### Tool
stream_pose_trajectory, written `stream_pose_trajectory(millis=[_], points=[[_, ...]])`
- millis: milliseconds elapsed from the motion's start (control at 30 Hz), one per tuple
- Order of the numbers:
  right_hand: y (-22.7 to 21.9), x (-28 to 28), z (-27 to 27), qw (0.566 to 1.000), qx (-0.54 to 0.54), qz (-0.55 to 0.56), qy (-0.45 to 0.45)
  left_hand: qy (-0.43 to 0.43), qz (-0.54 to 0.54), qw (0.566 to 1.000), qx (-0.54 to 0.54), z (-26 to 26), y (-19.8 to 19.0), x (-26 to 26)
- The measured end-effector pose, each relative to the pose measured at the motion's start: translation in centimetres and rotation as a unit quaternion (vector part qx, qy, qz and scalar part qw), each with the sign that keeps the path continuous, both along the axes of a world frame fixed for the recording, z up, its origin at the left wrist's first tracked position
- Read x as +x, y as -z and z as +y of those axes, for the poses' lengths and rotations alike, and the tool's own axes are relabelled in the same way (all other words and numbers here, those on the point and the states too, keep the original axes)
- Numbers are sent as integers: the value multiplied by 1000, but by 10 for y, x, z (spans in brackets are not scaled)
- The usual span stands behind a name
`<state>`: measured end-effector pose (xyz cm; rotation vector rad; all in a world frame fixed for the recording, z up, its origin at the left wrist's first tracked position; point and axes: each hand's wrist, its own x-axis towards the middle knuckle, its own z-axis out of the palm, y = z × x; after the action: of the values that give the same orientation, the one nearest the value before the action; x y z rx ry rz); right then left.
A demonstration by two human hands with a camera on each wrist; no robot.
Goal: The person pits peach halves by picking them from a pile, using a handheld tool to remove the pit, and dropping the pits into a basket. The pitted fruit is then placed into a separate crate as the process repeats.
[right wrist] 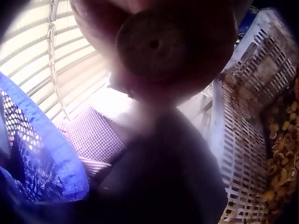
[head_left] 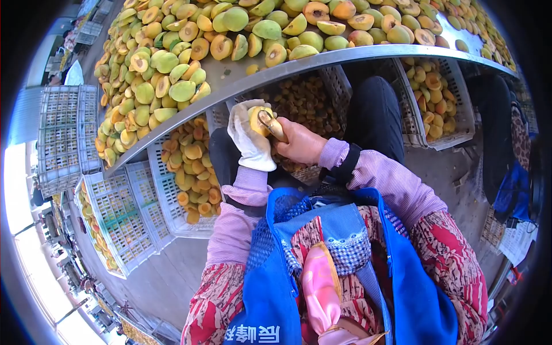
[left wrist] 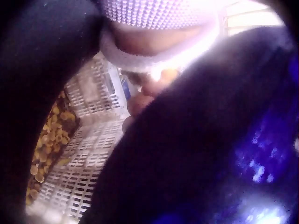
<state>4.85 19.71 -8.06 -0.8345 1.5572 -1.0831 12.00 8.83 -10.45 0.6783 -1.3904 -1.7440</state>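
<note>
White characters printed on the blue apron (head_left: 270,287), upside down and partly cut off at the bottom edge, not readable. Gloved left hand (head_left: 250,135) curled around a yellow fruit (head_left: 257,119), held just below the metal table's rim (head_left: 345,54). Bare right hand (head_left: 299,144) closed on a small tool (head_left: 273,125), its tip in the fruit. Halved fruit heaped on the table above; white crates (head_left: 123,215) of fruit underneath. Wrist views mostly blocked by dark cloth.
</note>
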Motion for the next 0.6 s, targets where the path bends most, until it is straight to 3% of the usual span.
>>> stream_pose_trajectory(millis=[133, 200, 267, 333, 400, 467, 533, 600], points=[[17, -1, 5, 999, 19, -49, -1, 34, 21, 999, 16, -1, -1, 0], [31, 1, 3, 998, -24, 47, -22, 125, -43, 966, 221, -11, 2, 2], [19, -7, 5, 999, 20, 8, -39, 123, -63, 968, 211, -8, -1, 0], [-5, -16, 9, 996, 65, -32, -58, 85, 28, 965, 246, 2, -14, -1], [-20, -24, 10, 989, 74, -40, -122, 123, 24, 973, 192, -2, -8, 5], [-20, -22, 10, 988, 90, -12, -122, 164, 19, 976, 139, -6, -2, 9], [-9, -18, 10, 979, 91, 137, -117, 207, 0, 950, 233, -12, 4, 9], [15, -14, 6, 981, 73, 142, -112, 190, -8, 953, 237, -6, -4, 8]])
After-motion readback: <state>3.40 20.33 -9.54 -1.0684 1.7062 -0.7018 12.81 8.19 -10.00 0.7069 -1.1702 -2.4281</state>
